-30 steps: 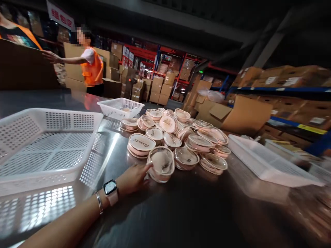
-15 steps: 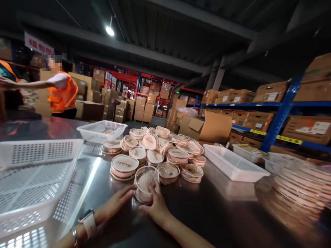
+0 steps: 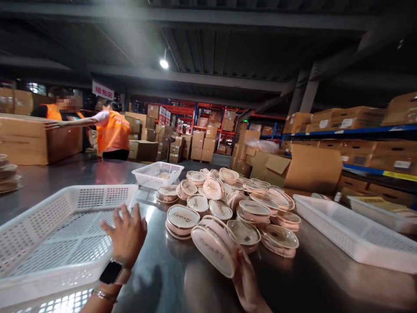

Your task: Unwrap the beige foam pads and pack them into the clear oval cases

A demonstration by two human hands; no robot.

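Note:
My right hand [image 3: 246,278] grips a round pink cosmetic bag [image 3: 213,248] at its right side. The bag is tilted up on edge, its pale face with "beauty" lettering turned toward me. Fingers spread and holding nothing, my left hand [image 3: 127,232] is over the right rim of a large white perforated basket [image 3: 73,193]; whether it touches the rim I cannot tell. A watch and a bracelet are on that wrist. Just beyond the held bag lies a heap of similar round bags [image 3: 221,208], some with pale printed faces, some with clear ones.
Farther back stands a smaller white basket [image 3: 156,171] with something small inside. At the right is a long white basket [image 3: 352,237], with an open carton [image 3: 311,169] behind it. Two people in orange vests [image 3: 114,132] are beyond the metal table at left, near a large carton [image 3: 24,139].
My left hand has left the bag and moved left, opening over the basket. My right hand has taken hold of the bag and tipped it on edge. The camera view has turned left.

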